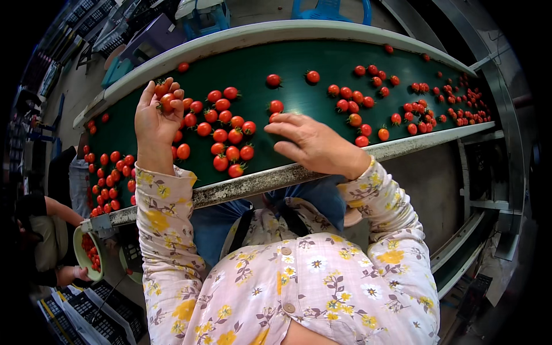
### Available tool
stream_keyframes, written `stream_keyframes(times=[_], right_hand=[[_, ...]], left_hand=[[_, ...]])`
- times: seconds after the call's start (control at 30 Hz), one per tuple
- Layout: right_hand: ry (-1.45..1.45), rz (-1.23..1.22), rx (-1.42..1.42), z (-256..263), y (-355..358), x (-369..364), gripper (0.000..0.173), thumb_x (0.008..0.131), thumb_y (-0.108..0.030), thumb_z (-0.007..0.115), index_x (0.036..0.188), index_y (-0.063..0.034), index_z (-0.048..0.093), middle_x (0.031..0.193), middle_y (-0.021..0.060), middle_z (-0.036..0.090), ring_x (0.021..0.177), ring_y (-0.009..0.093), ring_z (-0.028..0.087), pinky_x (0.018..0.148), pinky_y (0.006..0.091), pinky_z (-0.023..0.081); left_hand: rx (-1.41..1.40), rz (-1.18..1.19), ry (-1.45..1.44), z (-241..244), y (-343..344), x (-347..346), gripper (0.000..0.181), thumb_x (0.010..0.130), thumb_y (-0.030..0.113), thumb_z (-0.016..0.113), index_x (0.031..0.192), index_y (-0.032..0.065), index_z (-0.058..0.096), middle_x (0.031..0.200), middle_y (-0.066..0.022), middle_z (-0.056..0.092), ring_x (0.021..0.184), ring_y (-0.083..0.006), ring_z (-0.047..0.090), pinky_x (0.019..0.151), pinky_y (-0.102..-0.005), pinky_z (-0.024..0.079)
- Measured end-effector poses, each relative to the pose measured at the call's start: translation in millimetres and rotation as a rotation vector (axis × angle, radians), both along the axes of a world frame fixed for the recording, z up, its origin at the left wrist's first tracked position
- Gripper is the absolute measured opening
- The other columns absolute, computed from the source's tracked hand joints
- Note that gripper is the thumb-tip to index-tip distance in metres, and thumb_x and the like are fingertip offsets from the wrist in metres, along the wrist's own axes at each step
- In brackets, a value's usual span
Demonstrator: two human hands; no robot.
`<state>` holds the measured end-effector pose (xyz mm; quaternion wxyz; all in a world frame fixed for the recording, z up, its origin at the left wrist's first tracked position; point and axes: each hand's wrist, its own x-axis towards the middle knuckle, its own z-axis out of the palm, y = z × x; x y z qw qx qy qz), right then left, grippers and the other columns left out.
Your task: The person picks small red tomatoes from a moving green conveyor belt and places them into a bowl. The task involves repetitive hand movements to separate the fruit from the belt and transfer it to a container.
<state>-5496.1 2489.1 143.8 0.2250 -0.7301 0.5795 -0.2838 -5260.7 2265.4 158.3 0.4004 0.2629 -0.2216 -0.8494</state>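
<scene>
Several small red cherry tomatoes (pixel 167 102) sit in the curled fingers of my left hand (pixel 155 123), which is raised palm up over the green conveyor belt (pixel 254 60). My right hand (pixel 308 142) reaches over the belt's near edge, palm down, with its fingers loosely spread. Its fingertips partly cover one tomato (pixel 273 117); whether they touch it I cannot tell. Just beyond that lies another tomato (pixel 276 106). Between my hands a loose cluster of tomatoes (pixel 222 136) rests on the belt, some with green stems.
White rails (pixel 276 174) border the belt. More tomatoes lie at its left end (pixel 110 181) and far right (pixel 465 103). At lower left a person holds a pale green basin (pixel 77 248) of tomatoes near dark crates (pixel 88 312). A blue plastic chair (pixel 332 10) stands beyond the belt.
</scene>
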Motion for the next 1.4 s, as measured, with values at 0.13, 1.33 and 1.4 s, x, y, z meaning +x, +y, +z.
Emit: stream_keyframes(times=[0.13,1.33,1.4], right_hand=[[0.02,-0.296,-0.089,8,24,-63,0.031,0.087,-0.02,0.056,0.115,-0.0064,0.057,0.111,0.0136,0.059,0.103,0.029,0.057,0.086,0.0354,0.047],[0.307,-0.427,0.162,-16,19,-119,0.026,0.081,-0.028,0.062,0.098,-0.0095,0.061,0.089,0.0083,0.065,0.086,0.028,0.063,0.072,0.0406,0.049],[0.23,-0.372,0.173,-18,16,-123,0.024,0.08,-0.024,0.061,0.097,-0.0071,0.058,0.091,0.0087,0.063,0.088,0.028,0.061,0.074,0.0407,0.048]], left_hand=[[-0.007,-0.005,-0.019,-3,5,-7,0.035,0.095,0.028,0.051,0.108,-0.0048,0.054,0.096,-0.0146,0.057,0.083,-0.0223,0.057,0.059,-0.0238,0.051],[-0.142,-0.468,-0.238,-7,90,-124,0.04,0.096,0.034,0.046,0.117,0.001,0.054,0.094,-0.0075,0.059,0.078,-0.0134,0.058,0.055,-0.021,0.049],[-0.151,-0.516,-0.227,-5,95,-132,0.042,0.097,0.037,0.043,0.118,0.0013,0.053,0.094,-0.0083,0.06,0.079,-0.0141,0.06,0.057,-0.0223,0.051]])
